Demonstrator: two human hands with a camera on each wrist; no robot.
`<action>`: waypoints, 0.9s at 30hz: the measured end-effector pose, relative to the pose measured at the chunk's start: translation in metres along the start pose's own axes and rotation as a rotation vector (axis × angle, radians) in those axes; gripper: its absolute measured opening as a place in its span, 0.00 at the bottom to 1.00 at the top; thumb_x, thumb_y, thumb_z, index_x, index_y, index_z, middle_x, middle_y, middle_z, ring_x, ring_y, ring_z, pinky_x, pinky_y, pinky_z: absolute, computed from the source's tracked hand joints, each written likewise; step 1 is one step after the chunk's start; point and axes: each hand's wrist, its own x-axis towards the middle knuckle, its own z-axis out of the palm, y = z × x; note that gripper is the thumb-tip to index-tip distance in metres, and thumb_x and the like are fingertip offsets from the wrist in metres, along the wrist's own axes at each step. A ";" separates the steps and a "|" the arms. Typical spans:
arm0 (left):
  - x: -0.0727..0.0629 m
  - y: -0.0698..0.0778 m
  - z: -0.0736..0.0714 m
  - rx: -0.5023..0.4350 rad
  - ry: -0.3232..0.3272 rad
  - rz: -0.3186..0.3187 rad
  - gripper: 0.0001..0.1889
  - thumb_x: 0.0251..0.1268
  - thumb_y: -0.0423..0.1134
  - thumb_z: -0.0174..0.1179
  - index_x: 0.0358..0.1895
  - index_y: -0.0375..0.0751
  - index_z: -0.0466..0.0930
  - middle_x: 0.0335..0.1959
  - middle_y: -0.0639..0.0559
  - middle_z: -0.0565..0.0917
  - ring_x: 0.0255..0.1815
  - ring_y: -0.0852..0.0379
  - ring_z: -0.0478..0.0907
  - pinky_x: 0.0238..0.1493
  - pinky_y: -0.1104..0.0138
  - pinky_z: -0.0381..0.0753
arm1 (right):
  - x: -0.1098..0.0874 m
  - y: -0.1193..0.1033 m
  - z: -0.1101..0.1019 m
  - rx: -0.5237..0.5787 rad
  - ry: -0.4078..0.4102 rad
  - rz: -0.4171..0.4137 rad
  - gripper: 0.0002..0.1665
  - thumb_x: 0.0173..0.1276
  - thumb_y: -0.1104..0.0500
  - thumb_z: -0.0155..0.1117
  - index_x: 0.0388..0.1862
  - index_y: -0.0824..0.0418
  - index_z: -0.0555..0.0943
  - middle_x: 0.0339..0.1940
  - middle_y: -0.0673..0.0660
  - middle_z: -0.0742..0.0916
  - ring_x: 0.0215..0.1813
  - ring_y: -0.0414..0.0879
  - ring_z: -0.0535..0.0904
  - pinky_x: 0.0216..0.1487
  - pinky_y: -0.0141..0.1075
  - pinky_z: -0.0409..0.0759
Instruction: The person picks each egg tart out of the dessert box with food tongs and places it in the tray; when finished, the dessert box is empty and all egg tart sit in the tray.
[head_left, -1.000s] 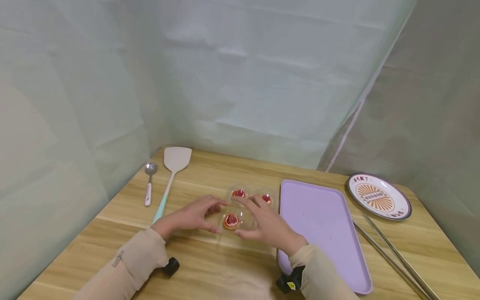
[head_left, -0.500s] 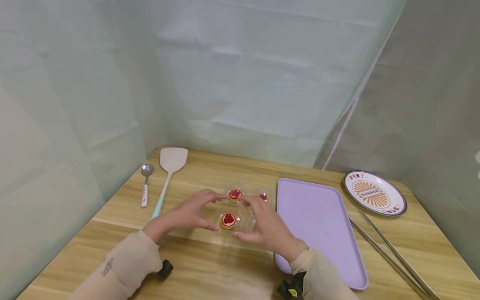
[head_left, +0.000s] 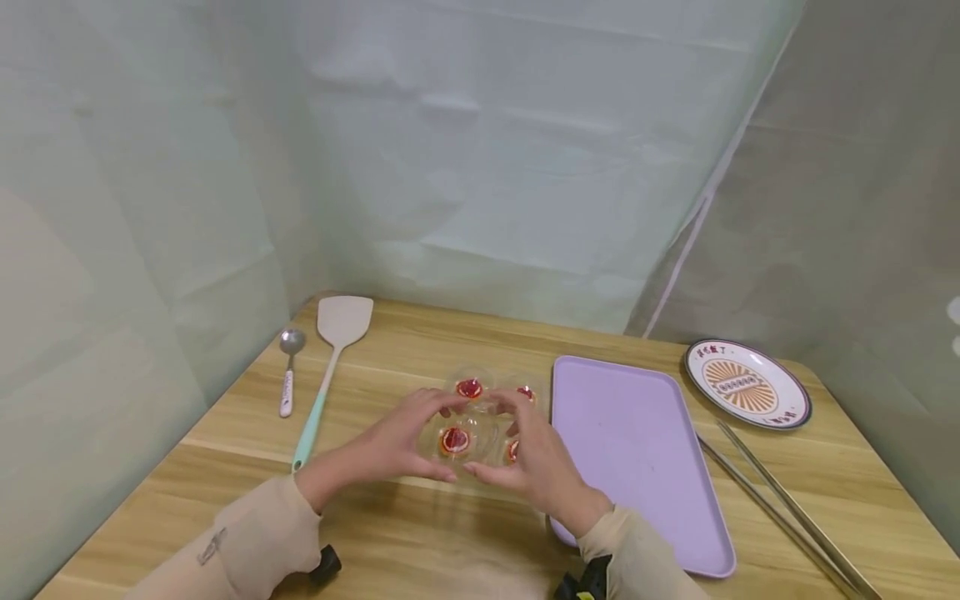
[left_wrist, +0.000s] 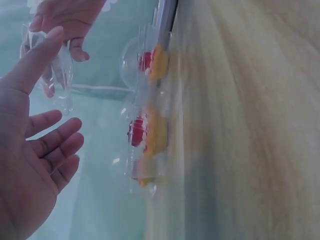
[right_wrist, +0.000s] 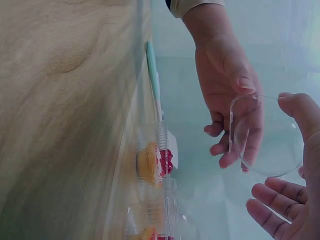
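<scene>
While both our hands grip one clear dome lid (right_wrist: 272,150), we have it at lower middle of the head frame, raised above the clear container (left_wrist: 152,95); both wrist views show a gap between the two. Left hand (head_left: 401,437): thumb and fingers closed on the lid, thumb at its corner in the right wrist view. Right hand (head_left: 543,454): clamped on the same lid from the other side, lower fingers spread, exact fingertip contact hard to make out through the clear plastic.

Container sits on the wood-grain table (head_left: 420,350) with four red-topped tarts: back left (head_left: 468,388), back right (head_left: 525,392), front left (head_left: 454,440), and a front-right one partly behind our right fingers.

Purple tray (head_left: 637,458) lies just right of the container, patterned plate (head_left: 742,387) at right of frame, two metal rods (head_left: 798,511) running to the lower right corner. Left side: spatula (head_left: 330,371), head up, turquoise handle down toward our left wrist; spoon (head_left: 287,387) beside it. Beige sleeves (head_left: 255,533) at bottom; pale cloth (head_left: 480,167) fills the upper frame.
</scene>
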 end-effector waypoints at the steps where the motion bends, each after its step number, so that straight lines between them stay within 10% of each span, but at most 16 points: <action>1: 0.000 0.001 0.000 -0.009 0.005 -0.005 0.46 0.40 0.53 0.76 0.66 0.45 0.67 0.55 0.54 0.77 0.54 0.56 0.71 0.54 0.55 0.77 | -0.001 0.001 0.000 0.003 0.011 -0.009 0.48 0.48 0.51 0.78 0.63 0.65 0.65 0.52 0.60 0.81 0.47 0.48 0.79 0.37 0.34 0.82; 13: -0.003 0.015 -0.024 0.079 -0.117 -0.035 0.39 0.42 0.53 0.76 0.59 0.42 0.72 0.51 0.53 0.77 0.53 0.56 0.72 0.56 0.57 0.78 | -0.010 -0.002 -0.009 -0.028 -0.135 0.078 0.45 0.50 0.46 0.76 0.64 0.61 0.68 0.54 0.56 0.82 0.55 0.46 0.78 0.53 0.42 0.80; 19: -0.007 0.021 -0.031 0.252 -0.251 -0.042 0.38 0.38 0.54 0.77 0.54 0.42 0.74 0.46 0.53 0.76 0.48 0.58 0.72 0.50 0.61 0.78 | -0.016 -0.012 -0.002 -0.144 -0.272 0.146 0.46 0.49 0.42 0.75 0.63 0.63 0.71 0.46 0.54 0.83 0.47 0.44 0.78 0.49 0.37 0.80; 27: -0.018 0.021 -0.029 0.247 -0.339 -0.088 0.37 0.37 0.57 0.76 0.53 0.46 0.74 0.45 0.58 0.75 0.46 0.62 0.69 0.46 0.66 0.76 | -0.023 -0.021 0.010 -0.224 -0.372 0.176 0.43 0.49 0.35 0.72 0.57 0.60 0.75 0.48 0.51 0.81 0.45 0.41 0.77 0.45 0.33 0.81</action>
